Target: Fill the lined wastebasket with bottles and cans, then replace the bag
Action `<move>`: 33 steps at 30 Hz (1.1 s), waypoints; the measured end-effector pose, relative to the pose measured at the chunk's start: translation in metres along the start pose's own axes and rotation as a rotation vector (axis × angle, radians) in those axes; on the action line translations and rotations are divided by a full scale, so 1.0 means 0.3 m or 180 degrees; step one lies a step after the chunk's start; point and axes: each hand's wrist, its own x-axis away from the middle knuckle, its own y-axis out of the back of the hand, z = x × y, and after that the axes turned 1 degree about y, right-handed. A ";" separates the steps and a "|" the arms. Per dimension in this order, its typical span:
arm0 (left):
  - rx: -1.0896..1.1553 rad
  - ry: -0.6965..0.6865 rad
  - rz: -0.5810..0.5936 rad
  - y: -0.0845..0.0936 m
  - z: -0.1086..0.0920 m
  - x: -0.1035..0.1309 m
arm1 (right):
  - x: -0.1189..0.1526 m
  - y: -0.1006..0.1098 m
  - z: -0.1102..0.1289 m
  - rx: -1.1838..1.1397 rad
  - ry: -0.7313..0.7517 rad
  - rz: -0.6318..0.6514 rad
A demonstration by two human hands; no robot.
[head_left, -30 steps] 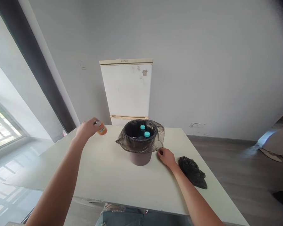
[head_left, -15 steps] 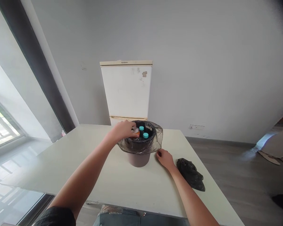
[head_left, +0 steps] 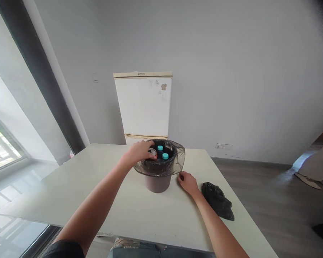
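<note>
A mauve bin (head_left: 158,184) stands on the table, lined with a thin black plastic bag (head_left: 179,159) folded out over its rim. Two bottles with turquoise caps are upright inside, one cap (head_left: 160,147) behind the other cap (head_left: 165,156). My left hand (head_left: 140,152) reaches over the left rim, fingers closed round a drink can (head_left: 153,153) with a silver top and red-orange side. The can's lower part is hidden in the bin. My right hand (head_left: 188,182) rests on the table right of the bin, fingers curled in, close beside the bag's edge. I see nothing in it.
A crumpled black plastic bag (head_left: 217,200) lies on the white table (head_left: 140,215) beside my right forearm. Behind the table stands a white fridge (head_left: 145,107) against the grey wall. A window is at the left; part of another person (head_left: 319,161) shows at the far right.
My left hand has shifted slightly left with the can, which now stands more upright with its top showing. My right hand stays about where it was.
</note>
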 end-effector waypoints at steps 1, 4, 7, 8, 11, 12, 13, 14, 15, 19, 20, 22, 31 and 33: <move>0.0163 0.0032 -0.0129 0.001 0.003 0.011 | 0.000 0.000 0.000 0.0002 0.0003 -0.0002; 0.0717 0.0164 -0.0688 -0.015 0.019 0.068 | 0.001 0.000 -0.001 -0.0001 0.0015 -0.0002; 0.1476 0.0309 -0.1637 -0.089 0.061 0.144 | 0.001 -0.001 -0.003 -0.0015 0.0010 0.0007; 0.1720 0.0419 -0.2050 -0.129 0.087 0.167 | 0.001 -0.001 -0.004 -0.0018 0.0002 0.0008; 0.1926 0.1009 -0.2849 -0.288 0.203 0.207 | 0.000 -0.002 -0.004 -0.0019 0.0001 0.0007; 0.1777 0.1242 -0.2661 -0.346 0.250 0.209 | 0.000 -0.003 -0.003 -0.0017 0.0009 0.0001; 0.1524 0.1530 -0.2240 -0.405 0.296 0.207 | 0.000 -0.004 -0.003 -0.0015 0.0016 -0.0008; 0.1260 0.1740 -0.1677 -0.461 0.339 0.203 | -0.001 -0.004 -0.002 -0.0014 0.0019 -0.0017; 0.1182 0.1809 -0.1409 -0.513 0.377 0.199 | -0.001 -0.005 -0.002 -0.0013 0.0017 -0.0027; 0.0927 0.1900 -0.0757 -0.670 0.456 0.205 | 0.000 -0.007 -0.004 -0.0028 0.0013 -0.0032; 0.0863 0.1881 -0.0653 -0.695 0.461 0.209 | 0.000 -0.007 -0.005 -0.0035 0.0016 -0.0031; 0.0749 0.1819 -0.0502 -0.728 0.466 0.216 | 0.001 -0.007 -0.006 -0.0049 0.0018 -0.0029; 0.0496 0.1745 -0.0293 -0.756 0.485 0.207 | 0.002 -0.009 -0.007 -0.0080 0.0000 -0.0027; 0.0480 0.1737 -0.0277 -0.757 0.486 0.208 | 0.001 -0.010 -0.008 -0.0084 -0.0002 -0.0027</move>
